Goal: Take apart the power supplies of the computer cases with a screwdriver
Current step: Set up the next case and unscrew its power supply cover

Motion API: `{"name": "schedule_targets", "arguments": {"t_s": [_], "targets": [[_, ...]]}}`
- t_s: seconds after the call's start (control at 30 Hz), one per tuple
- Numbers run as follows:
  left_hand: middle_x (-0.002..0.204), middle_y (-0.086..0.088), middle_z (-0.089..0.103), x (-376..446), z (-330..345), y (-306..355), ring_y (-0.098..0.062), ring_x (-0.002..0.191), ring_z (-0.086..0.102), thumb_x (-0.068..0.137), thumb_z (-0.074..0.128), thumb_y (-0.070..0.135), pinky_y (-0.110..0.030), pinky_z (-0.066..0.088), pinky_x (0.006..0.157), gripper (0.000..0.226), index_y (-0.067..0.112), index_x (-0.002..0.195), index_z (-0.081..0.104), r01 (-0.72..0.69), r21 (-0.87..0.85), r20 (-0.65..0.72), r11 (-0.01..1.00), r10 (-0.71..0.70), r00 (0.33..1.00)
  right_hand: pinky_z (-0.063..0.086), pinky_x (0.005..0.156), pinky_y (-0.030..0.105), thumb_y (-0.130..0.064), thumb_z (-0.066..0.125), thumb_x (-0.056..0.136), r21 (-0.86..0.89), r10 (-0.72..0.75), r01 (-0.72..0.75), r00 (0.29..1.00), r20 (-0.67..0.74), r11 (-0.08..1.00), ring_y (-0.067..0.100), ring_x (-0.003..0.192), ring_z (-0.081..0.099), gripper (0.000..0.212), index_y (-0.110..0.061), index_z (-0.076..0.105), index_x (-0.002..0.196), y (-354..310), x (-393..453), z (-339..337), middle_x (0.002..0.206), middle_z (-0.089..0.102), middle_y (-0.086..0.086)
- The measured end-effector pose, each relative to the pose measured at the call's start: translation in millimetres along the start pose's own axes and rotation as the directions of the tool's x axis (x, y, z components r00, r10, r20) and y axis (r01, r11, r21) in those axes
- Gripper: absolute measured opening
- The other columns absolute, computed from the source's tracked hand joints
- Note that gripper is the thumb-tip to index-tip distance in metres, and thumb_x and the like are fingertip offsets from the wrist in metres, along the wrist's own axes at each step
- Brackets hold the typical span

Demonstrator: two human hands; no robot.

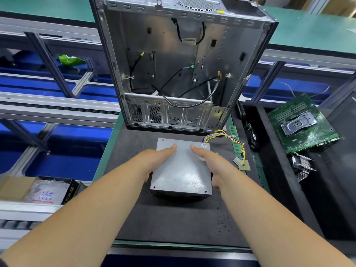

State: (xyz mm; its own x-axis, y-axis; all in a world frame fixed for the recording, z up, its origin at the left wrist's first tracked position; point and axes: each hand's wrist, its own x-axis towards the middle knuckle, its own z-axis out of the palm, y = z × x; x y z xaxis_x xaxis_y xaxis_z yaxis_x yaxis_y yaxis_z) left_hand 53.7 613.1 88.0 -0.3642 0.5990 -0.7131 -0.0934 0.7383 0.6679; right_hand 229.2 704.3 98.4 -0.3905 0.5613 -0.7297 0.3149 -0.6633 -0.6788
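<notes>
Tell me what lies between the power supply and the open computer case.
In the head view, only a bare strip of black mat separates the power supply from the computer case.

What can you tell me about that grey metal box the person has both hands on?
The power supply is a flat-topped box of grey painted metal with small screw holes near its corners and a round sticker. It lies flat on the dark mat, in front of the open case. A bundle of yellow and dark wires leaves its far right corner. The left hand and right hand grip its sides, thumbs on top.
</notes>
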Motion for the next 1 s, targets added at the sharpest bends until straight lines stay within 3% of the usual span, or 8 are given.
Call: {"name": "schedule_targets", "arguments": {"t_s": [0.2,0.33,0.43,0.53,0.7,0.77,0.9,1.0], "targets": [[0.142,0.012,0.048,-10.7,3.1,1.7,-0.013,0.115,0.049,0.071,0.062,0.08,-0.031,0.037,0.088,0.084,0.03,0.139,0.052,-0.187,-0.08,-0.075,0.979,0.181,0.981,0.055,0.059,0.025,-0.053,0.088,0.063,-0.03,-0.144,0.143,0.988,-0.058,0.989,0.016,0.095,0.074,0.083,-0.015,0.06,0.131,-7.8,-3.5,0.5,0.115,0.073,0.0],[0.152,0.013,0.037,-14.4,3.4,0.6,-0.012,0.136,0.041,0.063,0.053,0.089,-0.035,0.032,0.104,0.085,0.043,0.135,0.053,-0.351,-0.198,-0.114,0.915,0.334,0.935,0.046,0.102,0.039,-0.08,0.072,0.05,-0.005,-0.246,0.246,0.966,-0.079,0.969,0.015,0.127,0.055,0.106,-0.025,0.054,0.139,-8.1,-6.6,2.1,0.137,0.06,-0.008],[0.15,0.024,0.032,-16.3,5.2,-5.4,-0.002,0.132,0.031,0.056,0.05,0.094,-0.036,0.023,0.103,0.101,0.049,0.145,0.036,-0.367,-0.281,-0.153,0.886,0.337,0.929,0.046,0.1,0.039,-0.07,0.062,0.076,0.116,-0.285,0.301,0.949,-0.131,0.947,0.018,0.116,0.061,0.071,-0.025,0.061,0.131,-1.2,-8.3,-2.5,0.126,0.068,-0.002],[0.149,0.029,0.035,-18.7,4.5,-10.2,0.003,0.134,0.029,0.057,0.052,0.092,-0.038,0.017,0.115,0.072,0.068,0.125,0.046,-0.38,-0.367,-0.112,0.849,0.365,0.924,0.045,0.081,0.032,-0.042,0.052,0.098,0.104,-0.337,0.358,0.925,-0.176,0.928,0.017,0.095,0.062,0.034,-0.017,0.061,0.119,9.7,-10.5,-6.2,0.114,0.069,0.005],[0.142,0.021,0.051,-8.8,-0.8,-18.3,-0.005,0.137,0.041,0.066,0.057,0.076,-0.043,0.023,0.12,0.075,0.047,0.135,0.053,-0.424,-0.358,-0.127,0.832,0.407,0.905,0.038,0.113,0.047,-0.06,0.056,0.066,-0.018,-0.371,0.373,0.915,-0.157,0.928,0.021,0.125,0.054,0.063,-0.03,0.055,0.121,19.8,-20.1,-6.9,0.138,0.055,0.0],[0.143,0.016,0.053,-8.2,-2.8,-19.1,-0.01,0.137,0.043,0.067,0.056,0.072,-0.045,0.025,0.119,0.073,0.045,0.135,0.054,-0.423,-0.347,-0.117,0.837,0.409,0.905,0.034,0.116,0.052,-0.063,0.055,0.059,-0.056,-0.367,0.363,0.915,-0.166,0.93,0.024,0.13,0.049,0.051,-0.04,0.055,0.105,19.3,-23.3,-4.8,0.141,0.052,0.001],[0.138,0.015,0.057,-7.7,-5.8,-23.6,-0.011,0.133,0.048,0.069,0.054,0.068,-0.045,0.028,0.118,0.058,0.051,0.124,0.059,-0.429,-0.293,-0.101,0.855,0.419,0.903,0.036,0.104,0.048,-0.06,0.055,0.057,-0.044,-0.39,0.388,0.905,-0.169,0.921,0.025,0.121,0.049,0.018,-0.053,0.054,0.074,23.5,-24.5,-3.6,0.136,0.052,0.007],[0.13,0.013,0.062,-5.4,-7.7,-17.7,-0.012,0.127,0.053,0.066,0.052,0.063,-0.047,0.031,0.116,0.039,0.062,0.103,0.064,-0.419,-0.25,-0.124,0.873,0.4,0.908,0.032,0.09,0.042,-0.05,0.056,0.064,-0.028,-0.448,0.451,0.875,-0.183,0.892,0.021,0.104,0.043,0.004,-0.051,0.052,0.065,24.1,-25.0,-1.6,0.11,0.048,0.001]]}}
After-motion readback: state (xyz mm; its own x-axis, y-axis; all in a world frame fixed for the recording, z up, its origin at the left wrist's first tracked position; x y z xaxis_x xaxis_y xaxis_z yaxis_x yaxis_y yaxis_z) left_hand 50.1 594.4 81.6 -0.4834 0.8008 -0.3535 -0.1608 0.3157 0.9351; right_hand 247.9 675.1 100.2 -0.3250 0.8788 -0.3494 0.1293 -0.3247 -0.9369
